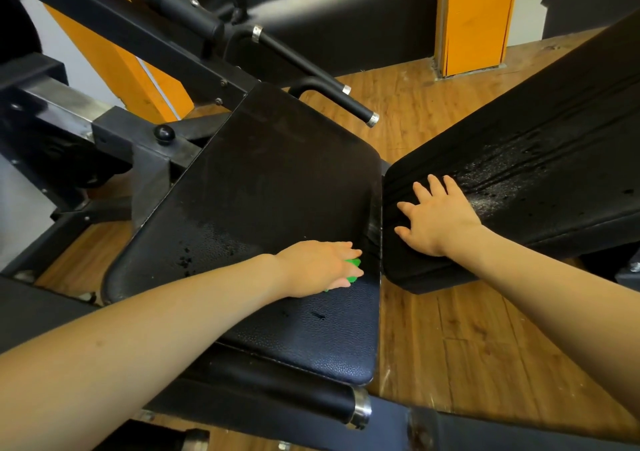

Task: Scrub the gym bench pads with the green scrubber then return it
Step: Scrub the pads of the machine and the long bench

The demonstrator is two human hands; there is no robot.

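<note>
My left hand [320, 267] lies over the green scrubber [353, 270], fingers curled down around it, pressing it onto the seat pad [263, 187] close to the edge that faces the back pad [540, 173]. Only a sliver of green shows past my fingertips. My right hand [436, 218] rests flat on the near end of the back pad, fingers spread and straight, holding nothing, just bracing me.

What could go wrong, as I judge it: both pads look wet, with droplets and a sheen, so my bracing palm could slide down the slope of the back pad if I lean harder. The scrubber sits right beside the gap between the two pads; a stroke pushed too far that way could run it off the edge, or it could squirt out from under my fingers and drop to the wooden floor [450, 329]. The wet film also hides which patches I have covered, so some could get missed.

The count: two pads, one scrubber, two hands, and two orange posts [474, 18] standing behind the machine.
</note>
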